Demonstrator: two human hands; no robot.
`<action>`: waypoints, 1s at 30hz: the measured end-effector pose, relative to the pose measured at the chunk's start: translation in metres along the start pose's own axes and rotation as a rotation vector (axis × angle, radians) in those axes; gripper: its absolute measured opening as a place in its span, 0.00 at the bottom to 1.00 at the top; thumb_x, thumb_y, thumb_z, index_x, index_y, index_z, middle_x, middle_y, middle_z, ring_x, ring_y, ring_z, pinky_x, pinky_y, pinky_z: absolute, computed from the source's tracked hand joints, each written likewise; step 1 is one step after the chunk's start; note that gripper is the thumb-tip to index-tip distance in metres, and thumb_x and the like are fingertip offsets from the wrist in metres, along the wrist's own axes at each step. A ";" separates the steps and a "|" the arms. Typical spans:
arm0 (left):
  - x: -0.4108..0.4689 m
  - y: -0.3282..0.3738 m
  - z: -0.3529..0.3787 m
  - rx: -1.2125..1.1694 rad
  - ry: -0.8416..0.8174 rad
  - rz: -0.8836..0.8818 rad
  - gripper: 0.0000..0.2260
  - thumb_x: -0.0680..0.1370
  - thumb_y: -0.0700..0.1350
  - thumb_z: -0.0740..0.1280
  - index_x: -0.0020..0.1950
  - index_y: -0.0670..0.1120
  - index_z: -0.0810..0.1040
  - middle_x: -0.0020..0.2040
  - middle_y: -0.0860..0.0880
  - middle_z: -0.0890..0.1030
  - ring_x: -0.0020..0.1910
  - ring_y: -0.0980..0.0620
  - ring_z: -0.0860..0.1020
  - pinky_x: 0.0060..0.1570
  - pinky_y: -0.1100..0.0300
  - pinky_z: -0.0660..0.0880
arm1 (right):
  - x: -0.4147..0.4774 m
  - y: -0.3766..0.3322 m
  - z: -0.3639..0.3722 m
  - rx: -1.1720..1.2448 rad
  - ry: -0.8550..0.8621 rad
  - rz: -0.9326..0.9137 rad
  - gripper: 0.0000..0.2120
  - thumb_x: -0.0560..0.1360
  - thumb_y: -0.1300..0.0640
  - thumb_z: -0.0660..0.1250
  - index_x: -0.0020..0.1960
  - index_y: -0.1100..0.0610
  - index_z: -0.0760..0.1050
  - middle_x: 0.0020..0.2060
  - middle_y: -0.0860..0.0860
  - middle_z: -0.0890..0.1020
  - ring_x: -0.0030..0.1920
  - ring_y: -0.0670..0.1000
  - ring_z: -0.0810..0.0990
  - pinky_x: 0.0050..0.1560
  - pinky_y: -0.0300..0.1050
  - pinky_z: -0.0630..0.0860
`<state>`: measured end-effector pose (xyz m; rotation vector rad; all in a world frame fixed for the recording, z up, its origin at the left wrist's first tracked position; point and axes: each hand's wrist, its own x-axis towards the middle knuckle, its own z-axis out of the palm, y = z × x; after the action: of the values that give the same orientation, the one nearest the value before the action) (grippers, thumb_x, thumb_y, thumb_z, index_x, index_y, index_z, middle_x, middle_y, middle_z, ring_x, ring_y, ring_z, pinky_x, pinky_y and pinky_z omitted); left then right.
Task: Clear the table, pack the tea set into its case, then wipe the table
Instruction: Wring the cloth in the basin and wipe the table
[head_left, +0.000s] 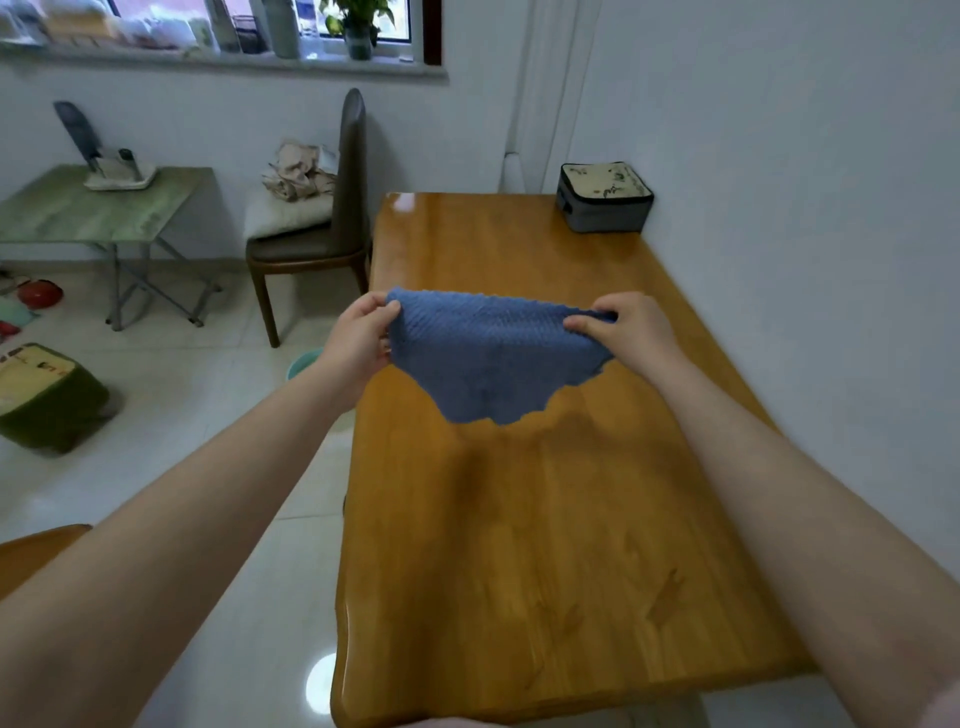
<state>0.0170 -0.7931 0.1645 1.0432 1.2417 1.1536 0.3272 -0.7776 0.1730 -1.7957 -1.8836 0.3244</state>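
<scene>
Table (545, 519) lies open; only the case (604, 197) stands at its far wall corner

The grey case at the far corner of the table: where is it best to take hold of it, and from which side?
Probably grip the grey case at its left end and near wall, coming from the open table side; the room wall stands close on its right. It lies flat, lid up.

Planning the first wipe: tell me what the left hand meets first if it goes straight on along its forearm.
Only the blue cloth it pinches. Past that, the left hand looks free over the table toward the far wall; the tea-set case seems right of that line, depth unclear.
</scene>
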 end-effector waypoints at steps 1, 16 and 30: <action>-0.001 -0.006 -0.003 0.013 0.003 -0.010 0.06 0.82 0.44 0.60 0.48 0.47 0.74 0.39 0.48 0.74 0.32 0.54 0.73 0.39 0.56 0.71 | -0.004 0.003 0.005 0.040 -0.026 0.010 0.24 0.71 0.41 0.71 0.30 0.58 0.69 0.26 0.53 0.70 0.30 0.52 0.70 0.32 0.48 0.61; -0.099 -0.178 -0.061 0.247 -0.037 -0.453 0.08 0.82 0.47 0.61 0.51 0.46 0.77 0.53 0.43 0.80 0.52 0.44 0.80 0.46 0.51 0.78 | -0.170 0.069 0.160 0.236 -0.653 0.279 0.20 0.72 0.43 0.72 0.31 0.51 0.66 0.28 0.47 0.65 0.31 0.46 0.66 0.36 0.46 0.61; -0.007 -0.221 -0.047 0.589 0.012 -0.263 0.12 0.79 0.44 0.66 0.63 0.51 0.75 0.53 0.51 0.81 0.54 0.49 0.79 0.55 0.52 0.76 | -0.099 0.080 0.186 -0.134 -0.477 0.272 0.15 0.75 0.40 0.67 0.53 0.48 0.78 0.47 0.45 0.81 0.51 0.48 0.78 0.44 0.42 0.71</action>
<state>-0.0149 -0.8327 -0.0555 1.2468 1.7241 0.5985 0.2994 -0.8350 -0.0430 -2.2207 -2.0003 0.8025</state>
